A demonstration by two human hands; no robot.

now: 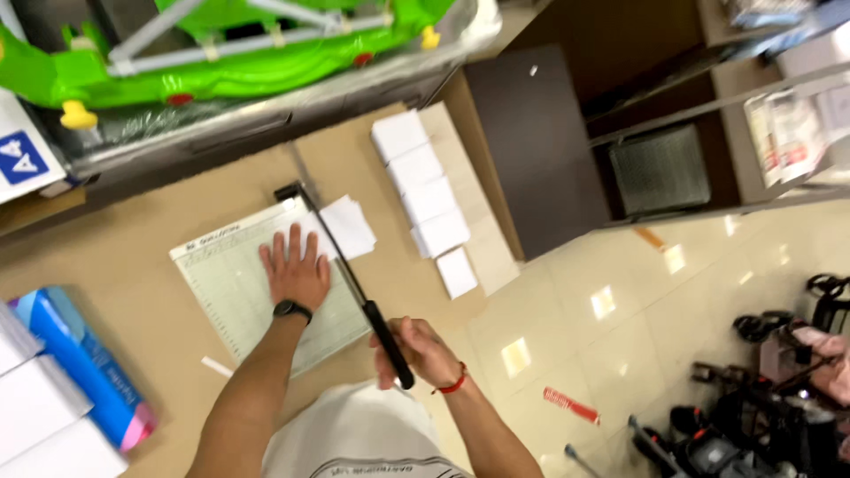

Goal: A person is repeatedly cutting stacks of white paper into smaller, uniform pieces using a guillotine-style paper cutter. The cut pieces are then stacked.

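Note:
A pale green paper cutter board (pixel 226 288) with a printed grid lies on the brown cardboard-covered table (pixel 124 257). My left hand (pixel 295 265), with a black wristwatch, presses flat with spread fingers on white paper on the board. The paper (pixel 348 226) sticks out past the blade edge to the right. My right hand (pixel 423 350), with a red wrist cord, grips the black handle of the cutter's blade arm (pixel 341 270), which runs down along the board's right edge.
A row of white paper stacks (pixel 425 195) lies to the right of the cutter. Blue and white paper reams (pixel 84 363) sit at the left. A green plastic toy (pixel 221 44) is behind. A dark cabinet (pixel 531 142), shiny tiled floor and strollers (pixel 779 389) are on the right.

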